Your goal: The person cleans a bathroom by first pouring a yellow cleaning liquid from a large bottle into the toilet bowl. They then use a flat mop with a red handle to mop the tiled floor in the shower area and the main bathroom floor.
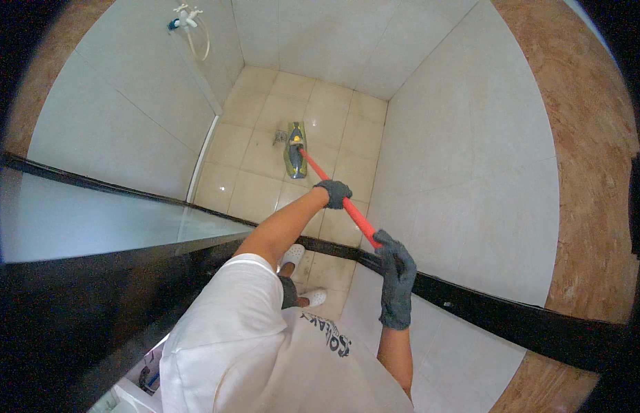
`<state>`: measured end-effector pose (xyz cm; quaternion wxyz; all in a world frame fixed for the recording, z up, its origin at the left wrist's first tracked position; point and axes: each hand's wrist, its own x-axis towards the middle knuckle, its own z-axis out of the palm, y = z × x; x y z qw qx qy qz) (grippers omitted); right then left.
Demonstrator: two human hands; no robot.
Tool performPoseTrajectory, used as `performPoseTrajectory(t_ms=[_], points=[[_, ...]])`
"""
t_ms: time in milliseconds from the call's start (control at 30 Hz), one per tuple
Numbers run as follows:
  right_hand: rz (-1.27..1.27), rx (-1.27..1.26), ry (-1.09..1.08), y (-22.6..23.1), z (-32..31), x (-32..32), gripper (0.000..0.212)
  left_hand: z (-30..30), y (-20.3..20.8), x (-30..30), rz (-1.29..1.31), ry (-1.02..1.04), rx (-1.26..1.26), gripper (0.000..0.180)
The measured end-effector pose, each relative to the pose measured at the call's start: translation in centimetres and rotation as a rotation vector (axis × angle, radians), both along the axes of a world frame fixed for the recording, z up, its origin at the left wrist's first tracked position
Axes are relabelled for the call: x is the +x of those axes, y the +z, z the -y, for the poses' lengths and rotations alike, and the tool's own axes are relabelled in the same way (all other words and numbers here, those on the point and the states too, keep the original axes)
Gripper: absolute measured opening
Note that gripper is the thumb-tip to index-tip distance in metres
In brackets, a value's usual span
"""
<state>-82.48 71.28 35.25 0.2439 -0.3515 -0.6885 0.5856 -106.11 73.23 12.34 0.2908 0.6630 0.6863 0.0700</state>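
A flat mop with a red handle [361,221] slants down and away from me, its long grey-and-yellow-green head [295,162] lying on the beige tiled floor [247,191]. My left hand [336,194], in a dark grey glove, is wrapped round the handle partway along. Closer to me, my right hand [397,272], gloved the same way, is closed at the handle's upper end; the glove hides the tip. Just left of the mop head is a floor drain grate [280,137].
White tiled walls [464,172] enclose the floor on both sides and at the back. A tap with a pale hose [204,43] is on the left wall. A dark sill [333,248] crosses just beyond my white clogs [313,297]. A glass panel [113,217] stands at left.
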Motion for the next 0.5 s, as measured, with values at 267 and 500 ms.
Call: performPoseTrajectory(t_ms=[267,500], points=[[-0.038,0.19,-0.064,11.8,2.9,12.4,0.026,0.8,11.5,12.8,0.13,-0.307,0.085,0.023],[0.133,0.205,-0.127,11.1,4.3,14.6,0.017,-2.6,4.9,20.0,0.246,-0.643,-0.087,0.028]])
